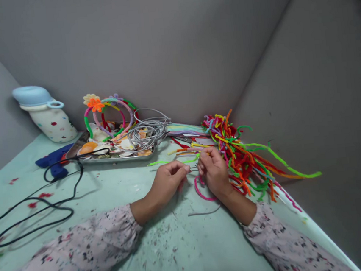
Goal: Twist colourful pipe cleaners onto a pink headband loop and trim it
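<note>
Hands first: my left hand [168, 180] and right hand [215, 171] are both low over the counter [166, 256], close together but not quite touching. The left fingers [180, 169] are pinched shut on what looks like a thin wire [193, 168] running across the gap between the hands, though it's so fine I can't say more about it. The right fingers are curled closed around a pink pipe cleaner [202, 195], which loops out below that hand and lies on the counter. Just right of the right hand, touching it as far as I can tell, is a big messy pile of pipe cleaners [245, 159] in red, orange, green and yellow, with long green ends trailing toward the wall. A loose grey pipe cleaner [203, 213] lies just in front of the hands. Behind them sits a metal tray [119, 158] with shells, wrapped headbands [108, 112] and a bundle of bare wire hoops [148, 130]. Further left there's a blue glue gun [53, 158] with its black cord [46, 203] snaking over the counter, and a white jug [49, 118] leaning in the corner.
</note>
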Demonstrator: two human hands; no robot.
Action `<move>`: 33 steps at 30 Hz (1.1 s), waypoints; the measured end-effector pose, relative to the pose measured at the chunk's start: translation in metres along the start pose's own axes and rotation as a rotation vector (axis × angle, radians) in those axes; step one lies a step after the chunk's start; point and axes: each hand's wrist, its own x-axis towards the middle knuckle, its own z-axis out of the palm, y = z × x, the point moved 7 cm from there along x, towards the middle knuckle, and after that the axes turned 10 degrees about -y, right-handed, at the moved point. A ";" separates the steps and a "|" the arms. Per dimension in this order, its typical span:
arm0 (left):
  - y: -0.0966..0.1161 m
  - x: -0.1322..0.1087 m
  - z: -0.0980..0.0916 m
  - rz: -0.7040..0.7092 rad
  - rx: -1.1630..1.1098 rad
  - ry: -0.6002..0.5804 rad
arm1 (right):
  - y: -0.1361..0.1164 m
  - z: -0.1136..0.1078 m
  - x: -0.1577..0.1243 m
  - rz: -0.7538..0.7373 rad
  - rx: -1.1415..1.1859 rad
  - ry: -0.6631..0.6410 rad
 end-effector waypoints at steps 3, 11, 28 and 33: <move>-0.008 0.005 0.005 -0.077 -0.135 -0.085 | -0.002 0.007 -0.003 -0.015 -0.120 -0.081; -0.009 0.009 0.002 -0.066 -0.369 -0.130 | 0.002 0.013 -0.006 0.043 -0.200 -0.161; -0.015 0.011 -0.002 -0.095 -0.455 -0.049 | 0.004 0.016 -0.005 0.067 -0.264 -0.237; -0.014 0.011 -0.003 -0.074 -0.446 -0.053 | 0.005 0.016 -0.006 0.084 -0.264 -0.226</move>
